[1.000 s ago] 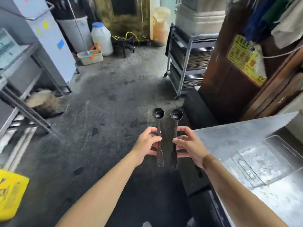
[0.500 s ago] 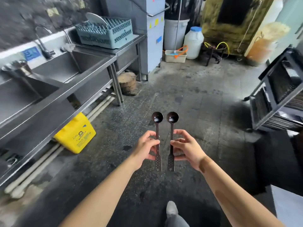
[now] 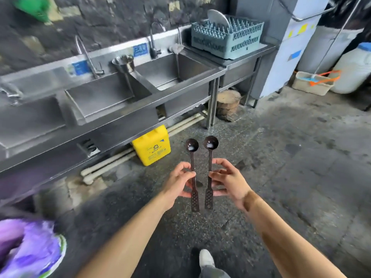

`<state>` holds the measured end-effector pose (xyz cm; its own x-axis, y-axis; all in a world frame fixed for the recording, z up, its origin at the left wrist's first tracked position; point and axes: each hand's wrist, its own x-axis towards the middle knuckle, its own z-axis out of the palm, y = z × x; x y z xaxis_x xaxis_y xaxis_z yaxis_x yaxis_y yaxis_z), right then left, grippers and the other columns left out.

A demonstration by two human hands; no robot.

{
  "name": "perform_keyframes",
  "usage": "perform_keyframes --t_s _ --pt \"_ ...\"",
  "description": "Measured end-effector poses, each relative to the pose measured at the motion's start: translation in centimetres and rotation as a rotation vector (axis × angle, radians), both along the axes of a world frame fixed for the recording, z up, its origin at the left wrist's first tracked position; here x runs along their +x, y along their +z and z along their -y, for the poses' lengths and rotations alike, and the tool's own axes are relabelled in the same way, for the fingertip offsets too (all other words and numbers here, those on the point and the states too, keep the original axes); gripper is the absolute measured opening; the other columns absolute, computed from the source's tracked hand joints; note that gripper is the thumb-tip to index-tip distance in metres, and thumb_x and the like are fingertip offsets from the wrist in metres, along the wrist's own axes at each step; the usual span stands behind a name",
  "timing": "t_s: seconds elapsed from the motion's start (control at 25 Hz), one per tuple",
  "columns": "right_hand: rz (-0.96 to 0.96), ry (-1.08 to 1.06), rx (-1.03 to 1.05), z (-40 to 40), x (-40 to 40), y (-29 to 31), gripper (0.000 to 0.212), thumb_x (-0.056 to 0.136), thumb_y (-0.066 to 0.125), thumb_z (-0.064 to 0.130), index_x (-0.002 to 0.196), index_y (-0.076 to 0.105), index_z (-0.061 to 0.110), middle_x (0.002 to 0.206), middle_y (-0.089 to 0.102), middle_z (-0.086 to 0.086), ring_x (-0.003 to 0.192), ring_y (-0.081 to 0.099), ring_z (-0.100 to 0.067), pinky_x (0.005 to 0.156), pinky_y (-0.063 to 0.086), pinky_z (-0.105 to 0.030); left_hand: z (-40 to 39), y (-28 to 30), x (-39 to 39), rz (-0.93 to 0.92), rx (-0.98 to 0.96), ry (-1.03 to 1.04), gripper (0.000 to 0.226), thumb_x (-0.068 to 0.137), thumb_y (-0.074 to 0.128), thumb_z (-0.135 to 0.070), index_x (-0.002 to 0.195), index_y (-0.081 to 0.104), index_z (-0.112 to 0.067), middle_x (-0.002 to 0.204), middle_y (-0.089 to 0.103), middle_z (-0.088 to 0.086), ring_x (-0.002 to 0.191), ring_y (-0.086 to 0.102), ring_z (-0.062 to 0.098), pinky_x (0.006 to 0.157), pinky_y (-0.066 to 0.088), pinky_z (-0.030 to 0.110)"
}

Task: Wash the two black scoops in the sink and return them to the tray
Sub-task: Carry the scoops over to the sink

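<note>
Two black scoops, the left scoop (image 3: 192, 155) and the right scoop (image 3: 210, 151), are held upright side by side over the wet floor (image 3: 281, 157), bowls up, not touching. The left hand (image 3: 178, 180) pinches one handle and the right hand (image 3: 230, 182) pinches the other, each grip closed on its scoop. Beyond them stands a steel sink (image 3: 120, 125) with three basins and three taps. A yellow jug (image 3: 152, 145) sits beneath it, a dish rack (image 3: 226, 37) at its right end.
</note>
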<state>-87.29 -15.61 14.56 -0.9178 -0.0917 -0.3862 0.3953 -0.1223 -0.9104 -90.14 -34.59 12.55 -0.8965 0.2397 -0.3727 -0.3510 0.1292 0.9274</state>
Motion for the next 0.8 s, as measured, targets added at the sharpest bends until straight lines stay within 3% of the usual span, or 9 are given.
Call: perform_keyframes --t_s 0.12,0.32,0.48,0.6,0.8 --pt "0.014 0.095 0.012 0.7 -4.0 0.2 0.029 0.092 0.056 -0.001 0.108 0.059 0.023 0.065 0.068 0.008 0.052 0.061 -0.007 0.050 0.055 -0.027 1.1 0.2 -2.1 0.007 -0.033 0.145 0.007 0.088 0.060 -0.025 0.094 0.060 -0.027 0.087 0.061 0.005 0.065 0.061 0.012 0.053 0.055 0.032" --pt "0.033 0.275 0.040 3.2 -9.7 0.3 0.026 0.091 0.058 0.001 0.109 0.060 0.019 0.084 0.067 -0.006 0.068 0.061 -0.024 0.060 0.058 -0.037 3.5 0.1 -3.8 0.048 -0.008 0.380 0.007 0.086 0.063 -0.023 0.092 0.062 -0.028 0.075 0.065 0.001 0.057 0.062 0.012 0.055 0.057 0.035" --pt "0.051 0.390 0.031 6.9 -12.8 0.0 0.024 0.087 0.063 0.003 0.102 0.065 0.022 0.085 0.071 -0.007 0.071 0.065 -0.026 0.066 0.058 -0.043 7.0 0.1 -4.0 0.058 -0.001 0.527 0.011 0.088 0.063 -0.023 0.097 0.062 -0.028 0.084 0.066 0.006 0.056 0.064 0.011 0.055 0.057 0.033" --pt "0.058 0.490 0.047 10.5 -14.6 -0.5 0.024 0.086 0.064 0.004 0.101 0.066 0.024 0.079 0.073 -0.002 0.065 0.064 -0.022 0.059 0.056 -0.034 10.2 -0.2 -4.0 0.067 -0.011 0.619 0.015 0.090 0.063 -0.024 0.104 0.061 -0.026 0.094 0.067 0.009 0.058 0.065 0.010 0.053 0.056 0.029" --pt "0.043 0.627 0.079 18.0 -17.1 -1.4 0.024 0.088 0.067 0.008 0.105 0.066 0.025 0.082 0.069 -0.003 0.059 0.061 -0.016 0.051 0.054 -0.028 16.6 -1.0 -4.6 0.087 0.010 0.730 0.013 0.090 0.064 -0.024 0.103 0.061 -0.024 0.092 0.067 0.008 0.063 0.065 0.014 0.055 0.057 0.030"
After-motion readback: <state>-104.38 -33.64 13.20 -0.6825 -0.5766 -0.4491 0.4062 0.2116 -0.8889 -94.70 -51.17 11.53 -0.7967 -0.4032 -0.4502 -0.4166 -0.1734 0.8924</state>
